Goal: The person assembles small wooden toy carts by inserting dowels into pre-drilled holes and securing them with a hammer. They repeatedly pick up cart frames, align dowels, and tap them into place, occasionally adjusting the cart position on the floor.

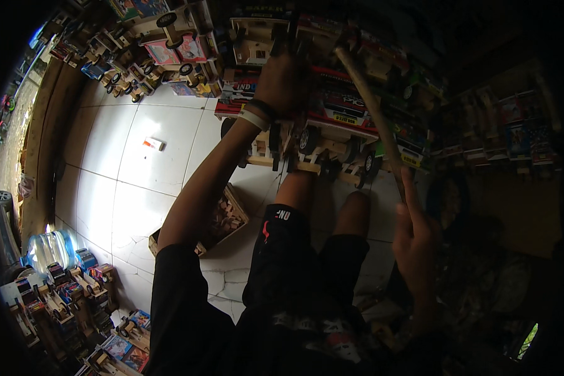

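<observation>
My left hand (285, 83) reaches forward over a toy truck (338, 103) made of wood with red printed panels and black wheels. Its fingers are lost in shadow, so what they touch or hold cannot be made out. My right hand (413, 235), low on the right, is closed around the near end of a long, slightly curved wooden handle (373, 103). One finger lies along the wood. The handle slants up to the left across the toy trucks; whether it carries a head at the far end is too dark to tell.
More wooden toy vehicles are stacked at the far left (175, 50), right (507, 131) and near left (62, 294). A wooden crate (237, 203) of small wood pieces stands under my left forearm. A small red-and-white box (153, 145) lies on the white tiled floor (122, 207).
</observation>
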